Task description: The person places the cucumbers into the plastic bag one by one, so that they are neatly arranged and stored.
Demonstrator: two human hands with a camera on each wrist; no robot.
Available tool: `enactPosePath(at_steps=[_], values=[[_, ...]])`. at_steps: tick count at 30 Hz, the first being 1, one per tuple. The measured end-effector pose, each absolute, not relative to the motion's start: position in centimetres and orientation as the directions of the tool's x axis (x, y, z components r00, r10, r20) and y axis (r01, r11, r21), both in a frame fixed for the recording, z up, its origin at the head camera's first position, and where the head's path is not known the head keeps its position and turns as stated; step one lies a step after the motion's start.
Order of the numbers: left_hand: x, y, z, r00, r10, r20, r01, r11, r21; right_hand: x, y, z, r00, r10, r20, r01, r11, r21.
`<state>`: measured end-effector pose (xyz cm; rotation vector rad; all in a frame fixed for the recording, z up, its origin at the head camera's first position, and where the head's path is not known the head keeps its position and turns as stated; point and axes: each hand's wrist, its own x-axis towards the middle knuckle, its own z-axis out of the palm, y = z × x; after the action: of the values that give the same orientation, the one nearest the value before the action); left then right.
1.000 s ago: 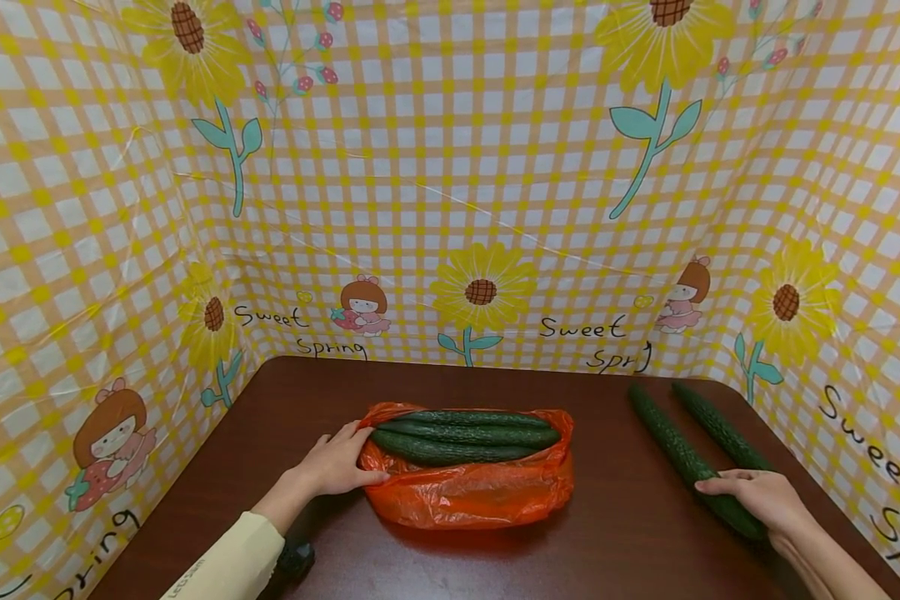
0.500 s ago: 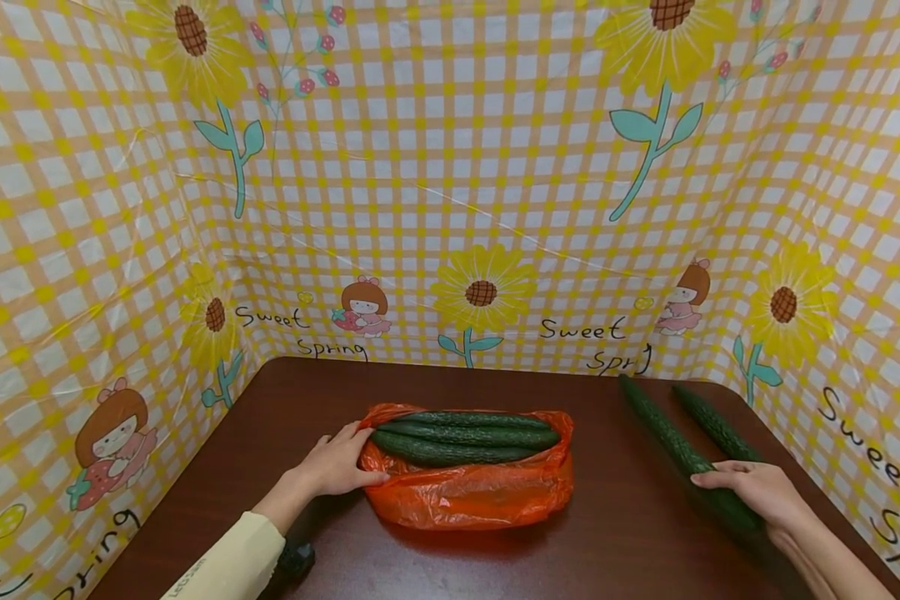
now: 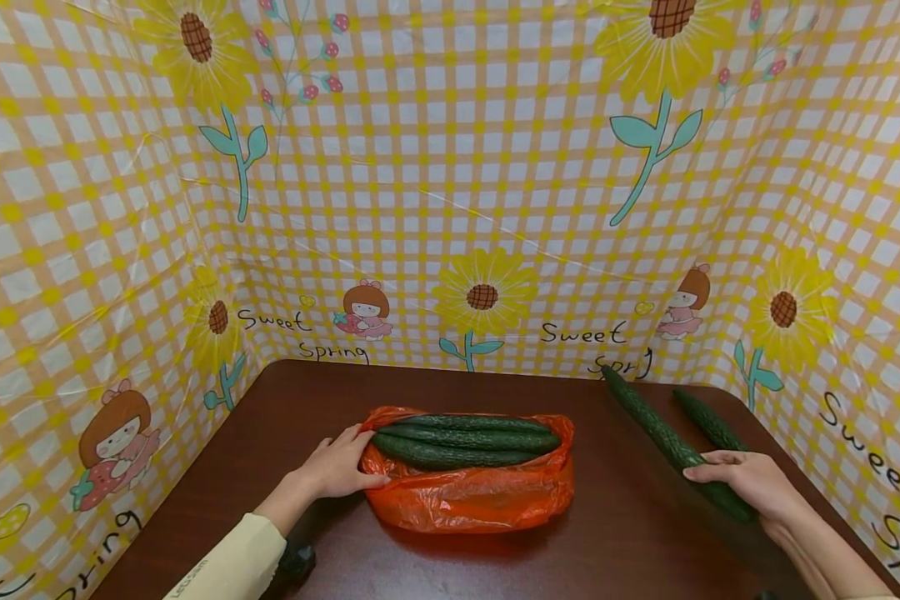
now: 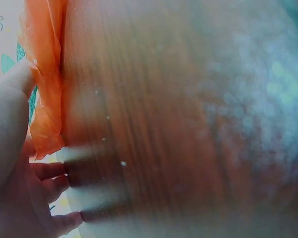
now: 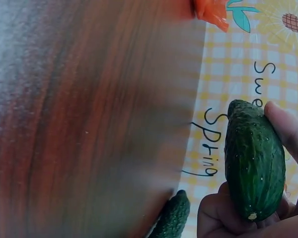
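Note:
An orange plastic bag [image 3: 468, 500] lies on the table with several dark green cucumbers [image 3: 465, 437] showing in its opening. My left hand [image 3: 337, 467] rests against the bag's left end, thumb by the front rim and fingers spread toward the back corner. In the left wrist view, fingertips [image 4: 64, 223] touch the tabletop beside the bag. My right hand [image 3: 750, 487] grips a long cucumber [image 3: 648, 421] near its close end, which slants up toward the far edge. The right wrist view shows the thumb and curled fingers round this cucumber [image 5: 253, 168].
A second loose cucumber [image 3: 712, 421] lies at the right side of the brown table [image 3: 300, 400], partly behind the right hand. A small black object [image 3: 297, 560] sits by the left sleeve. Checked yellow cloth [image 3: 420, 192] walls the table at the back and sides.
My right hand has raised its cucumber and shifted it left and away, so its far tip now overlaps the back cloth. The left hand and the bag stay in place.

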<state>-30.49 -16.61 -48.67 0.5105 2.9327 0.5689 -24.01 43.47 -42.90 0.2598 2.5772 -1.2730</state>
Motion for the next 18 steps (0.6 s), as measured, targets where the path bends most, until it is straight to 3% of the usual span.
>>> enactPosePath(at_steps=[18], values=[[-30.6,-16.7,-48.7,-0.937,0.346,-0.041,0.304,0.871,0.386,-24.8,41.6,-41.1,-0.973,-0.064,-0.223,0.119,0.685,-0.719]])
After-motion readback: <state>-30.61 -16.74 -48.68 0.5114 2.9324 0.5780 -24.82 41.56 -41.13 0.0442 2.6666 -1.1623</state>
